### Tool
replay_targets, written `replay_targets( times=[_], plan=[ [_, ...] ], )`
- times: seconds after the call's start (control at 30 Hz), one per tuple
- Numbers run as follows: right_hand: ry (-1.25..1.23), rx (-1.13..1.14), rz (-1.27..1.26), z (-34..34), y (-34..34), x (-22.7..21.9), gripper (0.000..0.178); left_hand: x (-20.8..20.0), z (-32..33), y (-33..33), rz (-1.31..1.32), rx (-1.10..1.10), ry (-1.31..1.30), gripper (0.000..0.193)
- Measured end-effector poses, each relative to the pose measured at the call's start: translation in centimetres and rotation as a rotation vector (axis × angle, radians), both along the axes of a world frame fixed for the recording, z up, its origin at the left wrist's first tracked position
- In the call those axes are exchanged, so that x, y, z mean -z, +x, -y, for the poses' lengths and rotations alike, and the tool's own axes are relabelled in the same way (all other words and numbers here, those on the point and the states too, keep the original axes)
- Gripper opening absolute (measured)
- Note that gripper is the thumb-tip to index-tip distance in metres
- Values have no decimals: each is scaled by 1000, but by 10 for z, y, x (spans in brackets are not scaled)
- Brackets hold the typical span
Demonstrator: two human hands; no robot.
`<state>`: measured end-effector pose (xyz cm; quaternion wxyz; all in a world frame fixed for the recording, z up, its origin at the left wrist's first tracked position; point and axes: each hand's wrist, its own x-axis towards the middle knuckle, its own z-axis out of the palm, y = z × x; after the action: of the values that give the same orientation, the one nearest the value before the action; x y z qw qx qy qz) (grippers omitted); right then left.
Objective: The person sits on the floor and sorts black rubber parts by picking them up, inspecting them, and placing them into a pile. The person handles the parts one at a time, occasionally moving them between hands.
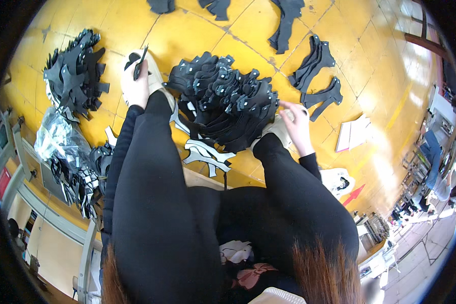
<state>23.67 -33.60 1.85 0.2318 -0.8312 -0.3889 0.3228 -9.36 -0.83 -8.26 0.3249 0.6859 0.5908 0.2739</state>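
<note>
A large heap of black cut fabric pieces (223,96), with small pale tags on many of them, lies on the floor between my feet. Left of it, over my beige shoe (154,73), my left hand (136,88) is closed on a slim black pointed tool (140,65); its exact kind is unclear. At the heap's right edge is my right hand (297,126), fingers apart, with nothing seen in it. White pieces with dark edging (207,154) lie on the near side of the heap.
Another black pile (75,76) lies at the left, above a clear plastic bag (61,139) and tied bundles. Smaller black stacks (314,63) sit far right, near a white folded piece (353,133). A metal frame (50,207) stands at lower left. The floor is yellow tile.
</note>
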Motion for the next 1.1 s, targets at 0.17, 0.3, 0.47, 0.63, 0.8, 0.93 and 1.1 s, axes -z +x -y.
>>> replay_targets(
  times=[0.17, 0.3, 0.47, 0.63, 0.8, 0.93, 1.1],
  plan=[
    [114, 88, -88, 29, -17, 22, 28, -41, -8, 4, -168, 151, -292, 34],
    [194, 119, -151, 27, -17, 27, 28, -67, -23, -21, -40, 203, -525, 23],
    [316, 152, -165, 24, -1, 18, 26, -194, -14, 54, 69, 285, -817, 27],
    [431, 194, -473, 12, 17, -28, 31, -245, 59, 177, 102, 551, -1051, 35],
    [670, 330, -946, 3, 1, -54, 46, -223, 159, 276, 44, 813, -1066, 49],
    [743, 649, -1020, 37, -2, -47, 43, -187, 211, 313, 167, 918, -1147, 62],
    [695, 1206, -796, 124, 21, 2, 20, -130, 229, 282, 127, 1187, -878, 37]
  ],
)
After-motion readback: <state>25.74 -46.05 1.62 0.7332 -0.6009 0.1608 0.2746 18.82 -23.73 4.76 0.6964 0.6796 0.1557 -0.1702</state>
